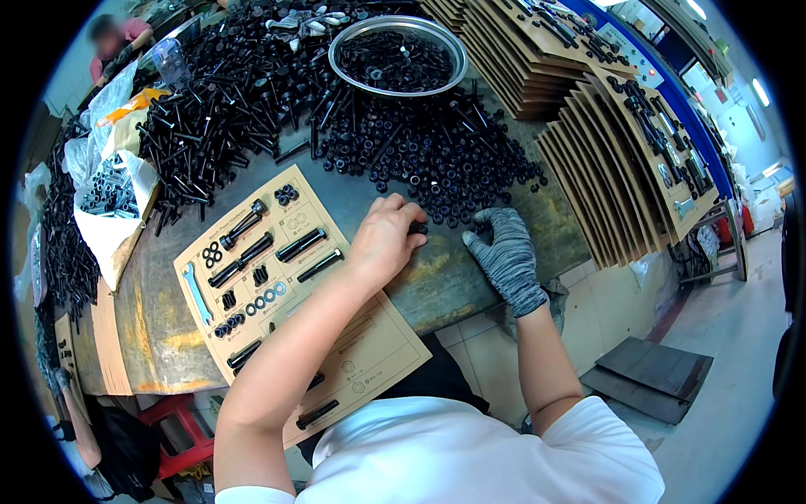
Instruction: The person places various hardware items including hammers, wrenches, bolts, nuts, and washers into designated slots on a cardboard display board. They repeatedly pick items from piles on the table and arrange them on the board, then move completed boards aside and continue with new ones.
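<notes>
My bare left hand (386, 239) reaches over the top right corner of a brown cardboard card (385, 341). Its fingers pinch a small black nut (418, 228). My right hand (510, 259), in a grey knit glove, is curled at the near edge of a heap of black nuts (437, 160). Something dark shows between its thumb and forefinger, too small to make out. On the card, printed outlines carry black bolts (300, 245), washers (267, 298), nuts (286, 195) and a flat wrench (198, 294). My left forearm hides part of the card.
Heaps of black bolts (210, 126) cover the table's far left. A round metal tray (399, 90) holds more black parts. A bag of silvery sleeves (112, 197) lies left. Stacked cards (600, 168) stand right. Another person (117, 46) sits far left; a co-worker's gloved hand (60, 378) shows lower left.
</notes>
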A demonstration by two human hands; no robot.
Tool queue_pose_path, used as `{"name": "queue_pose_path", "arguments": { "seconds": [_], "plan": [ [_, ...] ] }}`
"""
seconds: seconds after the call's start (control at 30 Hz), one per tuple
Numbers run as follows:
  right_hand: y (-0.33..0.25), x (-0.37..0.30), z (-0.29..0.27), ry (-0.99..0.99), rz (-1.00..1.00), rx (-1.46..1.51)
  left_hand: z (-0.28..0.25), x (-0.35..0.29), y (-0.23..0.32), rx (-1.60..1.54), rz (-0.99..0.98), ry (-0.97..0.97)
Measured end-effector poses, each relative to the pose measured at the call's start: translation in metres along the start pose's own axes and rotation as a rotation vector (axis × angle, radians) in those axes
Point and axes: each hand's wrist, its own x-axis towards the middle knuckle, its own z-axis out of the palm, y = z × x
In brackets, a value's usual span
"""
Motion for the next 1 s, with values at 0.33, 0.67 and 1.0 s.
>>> {"name": "queue_pose_path", "arguments": {
  "seconds": [0.33,0.67,1.0],
  "plan": [
    [-0.014,0.003,-0.007,-0.049,-0.077,-0.059,-0.002,-0.001,0.003,-0.052,-0.054,-0.004],
    [0.004,-0.001,-0.027,-0.126,0.029,0.228,0.003,0.0,-0.004,-0.023,0.031,0.017],
    [0.012,0.004,-0.017,0.019,-0.164,0.072,-0.005,-0.005,-0.001,0.055,-0.007,0.052]
  ]
}}
